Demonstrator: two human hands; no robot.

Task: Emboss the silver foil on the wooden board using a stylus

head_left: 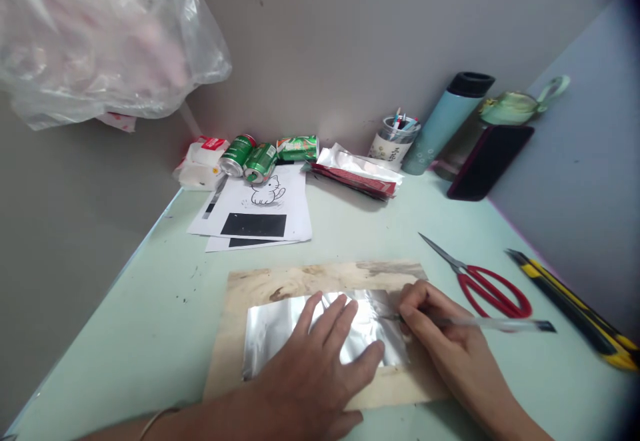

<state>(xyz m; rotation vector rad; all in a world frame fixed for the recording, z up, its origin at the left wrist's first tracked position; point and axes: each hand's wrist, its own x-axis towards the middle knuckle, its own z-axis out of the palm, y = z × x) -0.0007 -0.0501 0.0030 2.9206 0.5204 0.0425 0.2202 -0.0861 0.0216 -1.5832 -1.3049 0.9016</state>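
A shiny sheet of metal foil [273,331] lies on a pale wooden board [280,282] near the table's front edge. My left hand [320,368] lies flat on the foil with its fingers spread, pressing it down. My right hand [440,334] is closed in a pinch around a clear pen [495,324], whose tip touches the foil's right part.
Red-handled scissors [485,288] and a yellow-black utility knife [575,308] lie to the right. Printed papers [260,211] with a cat drawing, green cans [250,156], a tissue pack [200,164], a pen cup [395,138], a teal bottle [445,121] and a dark phone [487,161] stand along the wall.
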